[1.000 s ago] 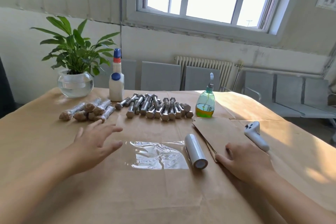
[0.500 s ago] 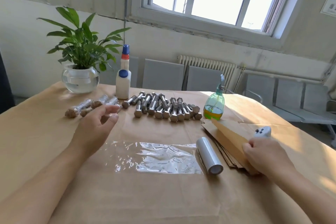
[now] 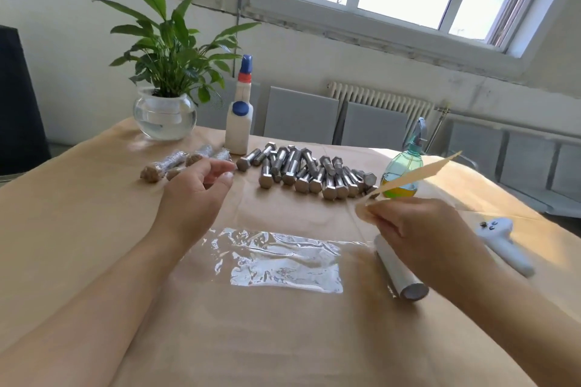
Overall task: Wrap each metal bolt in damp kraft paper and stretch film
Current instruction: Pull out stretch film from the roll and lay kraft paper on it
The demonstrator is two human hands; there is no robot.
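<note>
Several bare metal bolts point(image 3: 309, 171) lie in a row at the middle of the table. Left of them sit several wrapped bolts point(image 3: 171, 163). A flat piece of stretch film point(image 3: 279, 258) is spread in front of me, with its roll point(image 3: 401, 270) at its right end. My right hand point(image 3: 418, 229) pinches a sheet of kraft paper point(image 3: 418, 174) and holds it lifted, edge-on, above the roll. My left hand point(image 3: 196, 195) hovers with loosely curled fingers beside the wrapped bolts and holds nothing.
A green spray bottle point(image 3: 404, 173) stands behind the lifted paper. A white bottle point(image 3: 239, 122) with a blue cap and a potted plant point(image 3: 165, 113) stand at the back left. A white controller point(image 3: 503, 243) lies at the right. Brown paper covers the table point(image 3: 78, 229).
My right hand has picked one kraft sheet off the stack and raised it toward the middle. My left hand has stayed near the wrapped bolts, its fingers curling a little.
</note>
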